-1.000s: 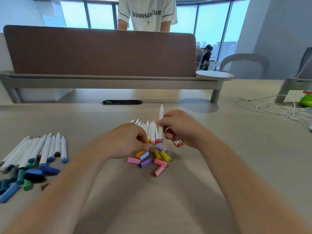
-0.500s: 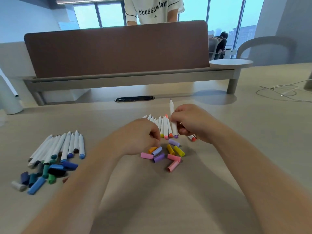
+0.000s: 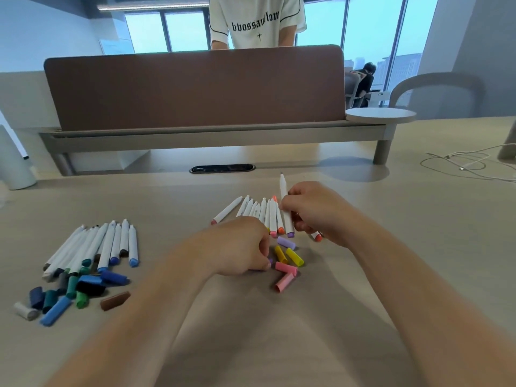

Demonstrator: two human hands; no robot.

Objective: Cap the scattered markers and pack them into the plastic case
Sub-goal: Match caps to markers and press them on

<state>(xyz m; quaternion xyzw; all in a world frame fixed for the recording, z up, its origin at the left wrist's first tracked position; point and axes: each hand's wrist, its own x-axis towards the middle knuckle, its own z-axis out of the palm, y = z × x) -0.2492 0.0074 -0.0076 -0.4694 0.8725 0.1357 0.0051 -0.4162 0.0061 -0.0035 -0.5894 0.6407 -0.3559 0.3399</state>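
One purple-tipped marker (image 3: 284, 202) fills the right hand (image 3: 314, 213); the left hand (image 3: 237, 247) pinches a purple cap (image 3: 270, 261).

White markers (image 3: 262, 213) lie fanned mid-surface, one purple marker (image 3: 286, 208) held upright; pastel caps (image 3: 289, 259) lie scattered just nearer. A second bunch (image 3: 106, 247) lies left, dark caps (image 3: 69, 291) heaped beside.

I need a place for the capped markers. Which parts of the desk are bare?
Bare: the light wooden desk between the left bunch of white markers and the middle row of white markers; beyond it, up to the black oval cable slot; right of the right hand toward the white cable. Crowded: pastel plastic caps by the left hand.
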